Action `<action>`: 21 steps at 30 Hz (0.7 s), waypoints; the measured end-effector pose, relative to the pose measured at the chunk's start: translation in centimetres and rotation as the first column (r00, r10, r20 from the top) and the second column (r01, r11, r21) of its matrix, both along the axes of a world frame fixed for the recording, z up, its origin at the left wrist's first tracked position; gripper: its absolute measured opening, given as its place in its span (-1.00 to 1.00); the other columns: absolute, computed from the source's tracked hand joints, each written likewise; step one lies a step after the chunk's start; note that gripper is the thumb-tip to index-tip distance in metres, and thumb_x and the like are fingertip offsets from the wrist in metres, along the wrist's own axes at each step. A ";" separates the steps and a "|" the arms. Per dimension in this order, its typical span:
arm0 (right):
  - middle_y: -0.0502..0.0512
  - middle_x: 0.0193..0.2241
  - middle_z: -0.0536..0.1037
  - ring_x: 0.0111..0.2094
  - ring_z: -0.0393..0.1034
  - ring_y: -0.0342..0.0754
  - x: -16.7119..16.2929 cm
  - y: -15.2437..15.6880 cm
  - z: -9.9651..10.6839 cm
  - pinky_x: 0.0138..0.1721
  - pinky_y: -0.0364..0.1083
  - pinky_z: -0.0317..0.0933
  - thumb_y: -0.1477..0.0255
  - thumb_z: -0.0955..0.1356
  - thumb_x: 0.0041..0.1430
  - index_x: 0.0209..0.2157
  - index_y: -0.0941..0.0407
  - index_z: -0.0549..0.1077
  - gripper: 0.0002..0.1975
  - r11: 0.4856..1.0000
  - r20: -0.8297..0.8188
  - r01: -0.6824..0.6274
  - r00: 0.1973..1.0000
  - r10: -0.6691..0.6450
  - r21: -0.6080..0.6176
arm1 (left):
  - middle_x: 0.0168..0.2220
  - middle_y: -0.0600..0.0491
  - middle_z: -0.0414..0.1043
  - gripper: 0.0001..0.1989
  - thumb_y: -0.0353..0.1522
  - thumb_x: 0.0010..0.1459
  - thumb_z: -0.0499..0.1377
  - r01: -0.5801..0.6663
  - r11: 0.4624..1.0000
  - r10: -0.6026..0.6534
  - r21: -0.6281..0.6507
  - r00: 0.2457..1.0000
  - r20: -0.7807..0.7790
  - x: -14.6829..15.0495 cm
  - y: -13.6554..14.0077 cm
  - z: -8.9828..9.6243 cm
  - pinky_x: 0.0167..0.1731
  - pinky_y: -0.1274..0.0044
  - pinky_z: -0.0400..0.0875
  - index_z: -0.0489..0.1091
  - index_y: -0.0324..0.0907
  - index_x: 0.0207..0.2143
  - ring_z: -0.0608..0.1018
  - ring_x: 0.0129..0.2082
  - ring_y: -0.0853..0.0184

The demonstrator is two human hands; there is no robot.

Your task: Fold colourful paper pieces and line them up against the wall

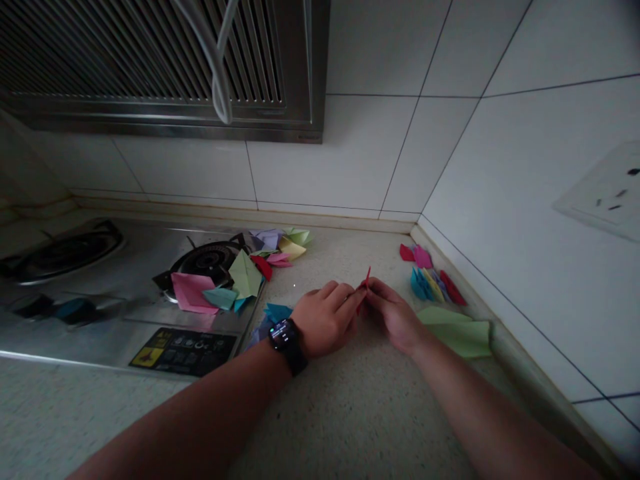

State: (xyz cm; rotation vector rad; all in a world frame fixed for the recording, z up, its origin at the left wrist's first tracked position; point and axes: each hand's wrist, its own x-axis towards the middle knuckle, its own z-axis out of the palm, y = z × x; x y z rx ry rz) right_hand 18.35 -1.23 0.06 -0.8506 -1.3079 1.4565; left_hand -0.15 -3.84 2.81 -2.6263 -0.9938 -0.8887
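Nearest, a blue folded paper (277, 311) lies by the left wrist, which wears a black watch (285, 338), and a green sheet (457, 331) lies flat just right of the right forearm. On the speckled counter (350, 413), the left hand (327, 317) and right hand (395, 313) meet, fingers curled and pinching a small red paper (367, 281) that stands up between the fingertips. Farther off, coloured folded papers (434, 279) line the wall, and more folded pieces (240, 277) spread over the gas stove (100, 293).
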 end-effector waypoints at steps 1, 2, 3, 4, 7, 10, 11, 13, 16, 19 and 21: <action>-0.05 -0.45 0.34 -0.41 0.23 -0.12 0.0 0.0 -0.1 -0.33 -0.11 0.11 0.29 0.37 0.18 -0.32 0.03 0.42 -0.88 1.000 -0.001 0.000 1.000 0.000 0.000 | -0.10 -0.09 0.42 -0.58 -0.38 0.25 0.00 -0.002 1.000 0.002 -0.005 1.000 -0.001 0.0 0.0 0.0 -0.32 0.41 0.48 0.21 -0.25 0.15 0.44 -0.17 0.22; -0.05 -0.44 0.34 -0.39 0.24 -0.12 0.0 0.0 -0.1 -0.31 -0.11 0.12 0.30 0.38 0.17 -0.31 0.03 0.42 -0.89 1.000 -0.002 0.004 1.000 -0.004 0.002 | -0.10 -0.09 0.42 -0.58 -0.38 0.25 0.00 -0.005 1.000 0.005 -0.010 1.000 -0.003 0.0 0.0 -0.1 -0.32 0.40 0.48 0.21 -0.25 0.15 0.44 -0.16 0.22; -0.04 -0.43 0.35 -0.38 0.25 -0.12 0.0 0.1 -0.1 -0.30 -0.11 0.12 0.30 0.38 0.17 -0.31 0.03 0.42 -0.89 1.000 -0.002 0.008 1.000 -0.008 0.003 | -0.09 -0.09 0.42 -0.58 -0.38 0.25 0.00 -0.007 1.000 0.007 -0.012 1.000 -0.006 0.0 0.0 -0.1 -0.32 0.40 0.48 0.21 -0.25 0.15 0.44 -0.16 0.22; -0.04 -0.43 0.36 -0.37 0.25 -0.11 0.0 0.1 -0.1 -0.29 -0.11 0.13 0.31 0.39 0.16 -0.30 0.03 0.43 -0.89 1.000 -0.002 0.012 1.000 -0.012 0.005 | -0.09 -0.09 0.42 -0.58 -0.37 0.24 0.00 -0.009 1.000 0.009 -0.013 1.000 -0.010 0.0 0.0 -0.1 -0.32 0.40 0.47 0.21 -0.25 0.15 0.44 -0.16 0.22; -0.03 -0.41 0.37 -0.37 0.26 -0.11 0.0 0.0 -0.1 -0.29 -0.11 0.14 0.31 0.39 0.14 -0.29 0.03 0.44 -0.88 1.000 0.003 0.016 1.000 -0.016 -0.002 | -0.09 -0.09 0.42 -0.59 -0.37 0.25 -0.01 -0.011 1.000 0.011 -0.009 1.000 -0.019 0.0 0.0 0.0 -0.33 0.41 0.47 0.22 -0.25 0.14 0.43 -0.16 0.22; -0.03 -0.40 0.39 -0.36 0.27 -0.10 -0.1 0.0 0.1 -0.28 -0.10 0.15 0.30 0.40 0.12 -0.30 0.03 0.44 -0.87 1.000 0.016 0.020 1.000 -0.020 -0.008 | -0.09 -0.09 0.41 -0.59 -0.37 0.25 -0.01 -0.006 1.000 0.006 -0.010 1.000 -0.029 0.0 0.0 0.0 -0.33 0.41 0.46 0.22 -0.26 0.14 0.43 -0.17 0.22; -0.03 -0.40 0.40 -0.35 0.28 -0.10 -0.1 0.0 0.1 -0.27 -0.10 0.15 0.30 0.41 0.12 -0.30 0.03 0.44 -0.87 1.000 0.021 0.023 1.000 -0.023 -0.007 | -0.09 -0.09 0.41 -0.58 -0.37 0.25 -0.01 -0.006 1.000 0.006 -0.012 0.999 -0.033 0.0 0.0 0.0 -0.33 0.41 0.46 0.22 -0.26 0.15 0.43 -0.17 0.23; -0.03 -0.39 0.41 -0.33 0.29 -0.08 -0.1 0.0 0.2 -0.24 -0.09 0.15 0.30 0.41 0.11 -0.31 0.03 0.44 -0.87 1.000 0.027 0.026 0.999 -0.026 -0.001 | -0.08 -0.09 0.41 -0.57 -0.36 0.25 -0.01 -0.008 1.000 0.007 -0.015 0.999 -0.037 0.0 0.0 0.0 -0.33 0.41 0.46 0.21 -0.26 0.16 0.43 -0.17 0.22; -0.03 -0.39 0.42 -0.33 0.30 -0.08 0.0 0.1 0.0 -0.24 -0.08 0.15 0.29 0.41 0.11 -0.31 0.03 0.45 -0.86 0.999 0.042 0.030 0.999 -0.030 0.013 | -0.08 -0.09 0.40 -0.57 -0.36 0.25 -0.01 -0.007 1.000 0.007 -0.010 0.999 -0.041 0.0 0.0 0.0 -0.33 0.41 0.46 0.20 -0.26 0.16 0.43 -0.17 0.22; -0.04 -0.41 0.40 -0.37 0.28 -0.09 0.1 0.2 -0.2 -0.27 -0.09 0.14 0.30 0.40 0.12 -0.30 0.02 0.44 -0.87 0.999 0.053 0.031 0.998 -0.031 0.007 | -0.08 -0.10 0.40 -0.57 -0.36 0.25 -0.01 -0.010 1.000 0.010 -0.008 0.999 -0.048 0.1 0.0 0.0 -0.34 0.41 0.46 0.20 -0.26 0.16 0.42 -0.17 0.21; -0.04 -0.41 0.39 -0.36 0.28 -0.09 0.1 0.2 -0.2 -0.27 -0.09 0.15 0.30 0.39 0.13 -0.29 0.02 0.44 -0.87 1.000 0.049 0.029 0.998 -0.029 0.003 | -0.07 -0.10 0.40 -0.57 -0.36 0.25 -0.01 -0.015 1.000 0.015 -0.010 0.999 -0.052 0.1 0.0 -0.1 -0.35 0.41 0.46 0.20 -0.26 0.16 0.43 -0.17 0.21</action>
